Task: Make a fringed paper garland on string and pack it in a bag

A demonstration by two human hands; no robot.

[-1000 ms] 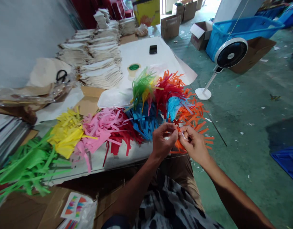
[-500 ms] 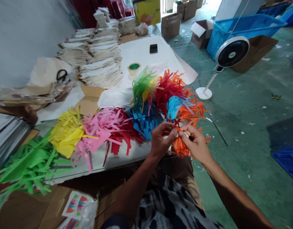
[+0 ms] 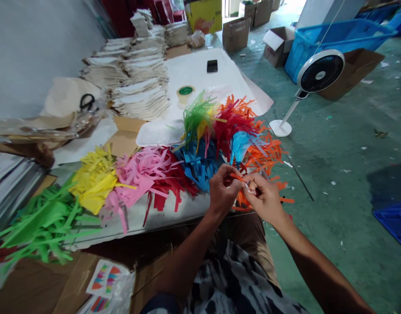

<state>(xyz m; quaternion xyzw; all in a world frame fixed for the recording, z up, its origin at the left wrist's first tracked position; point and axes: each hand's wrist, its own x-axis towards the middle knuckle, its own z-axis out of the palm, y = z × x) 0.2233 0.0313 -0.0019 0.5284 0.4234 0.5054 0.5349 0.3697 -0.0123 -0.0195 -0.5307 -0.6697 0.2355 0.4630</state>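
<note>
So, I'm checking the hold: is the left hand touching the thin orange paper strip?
Touching: the head view shows the left hand pinching the orange paper strip between thumb and finger.

So half a second ago the orange tassel [image 3: 242,201] was fanned out below both hands, and now way less of it shows down there. The orange strip [image 3: 237,177] went from bunched up at the fingertips to a short flat bit running from the left hand [image 3: 222,189] to the right hand [image 3: 264,196]. Orange fringe [image 3: 287,200] pokes out further past the right hand now too. Camera's also swung a hair left, so the pedestal fan [image 3: 321,75] sits a bit further right in view.
</note>
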